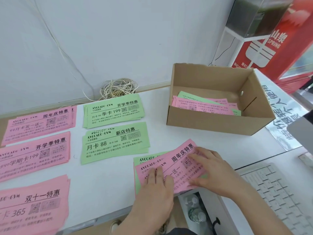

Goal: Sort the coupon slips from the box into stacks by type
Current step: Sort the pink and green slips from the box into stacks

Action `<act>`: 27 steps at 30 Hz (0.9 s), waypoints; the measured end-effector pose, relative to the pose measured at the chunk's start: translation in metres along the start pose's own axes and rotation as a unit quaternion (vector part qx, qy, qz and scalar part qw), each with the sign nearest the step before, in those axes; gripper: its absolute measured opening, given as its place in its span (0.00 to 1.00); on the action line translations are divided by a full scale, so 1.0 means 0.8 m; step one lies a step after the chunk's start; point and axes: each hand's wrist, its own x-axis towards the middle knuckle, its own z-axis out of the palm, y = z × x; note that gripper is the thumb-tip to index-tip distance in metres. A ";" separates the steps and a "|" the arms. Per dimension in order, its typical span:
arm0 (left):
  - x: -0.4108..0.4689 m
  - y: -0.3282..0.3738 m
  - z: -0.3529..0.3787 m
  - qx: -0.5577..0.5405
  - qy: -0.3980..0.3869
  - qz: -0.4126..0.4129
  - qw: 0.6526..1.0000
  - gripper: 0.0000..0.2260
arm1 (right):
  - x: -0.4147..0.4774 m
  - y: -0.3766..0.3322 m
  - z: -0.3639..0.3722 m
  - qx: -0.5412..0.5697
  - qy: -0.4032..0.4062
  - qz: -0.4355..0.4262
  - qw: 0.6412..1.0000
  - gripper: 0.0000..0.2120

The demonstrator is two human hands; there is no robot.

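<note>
Both hands rest on a loose bundle of slips [177, 161] at the near edge of the surface [110, 184], just in front of the box [220, 122]. The left hand [157, 185] lies flat on the bundle's near-left part, its fingers [158, 172] straight and close together. The right hand [215, 168] presses the right end, its fingers [198, 156] straight and slightly spread. Neither hand pinches a slip. They seem to be pinning the bundle so that the top slip can be read and slid off. That top slip is pink, and green shows beneath it at the left, so the bundle is probably unsorted.

The sorted stacks lie apart from one another, likely to keep the types from mixing, and every heading faces the person. There are five:

- **Pink, three:** along the left edge, the far pink stack [40, 122], the middle pink stack [33, 155] and the near pink stack [33, 206].
- **Green, two:** towards the middle, the far green stack [113, 111] and the near green stack [115, 145].

The heading on the bundle's top slip looks the same as that on the far pink stack (so that is my guess for where it goes).

There is one box, near the far right corner, with its open top towards the person. Several pink and green slips [203, 104] remain inside, overlapping too much to count. One coil of cord [118, 89] sits at the far edge and one keyboard [279, 192] at the near right.
</note>
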 end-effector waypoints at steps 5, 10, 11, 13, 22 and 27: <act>-0.001 -0.012 -0.023 -0.007 0.088 0.037 0.995 0.14 | -0.003 0.008 -0.009 0.203 0.074 0.047 0.975 0.30; -0.001 -0.028 -0.035 -0.062 0.103 0.051 0.991 0.10 | -0.002 0.018 -0.006 0.289 0.135 0.156 0.935 0.16; -0.001 -0.029 -0.035 -0.061 0.100 0.044 0.992 0.10 | -0.002 0.018 -0.005 0.296 0.136 0.166 0.931 0.15; 0.000 -0.031 -0.031 -0.038 0.095 0.033 0.994 0.13 | -0.002 0.017 -0.003 0.285 0.142 0.178 0.931 0.14; -0.005 -0.038 -0.034 -0.060 0.100 0.026 0.993 0.11 | -0.004 0.008 -0.002 0.347 0.158 0.182 0.907 0.11; -0.006 -0.042 -0.030 -0.073 0.110 0.056 0.990 0.12 | 0.002 0.015 -0.001 0.431 0.142 0.209 0.866 0.15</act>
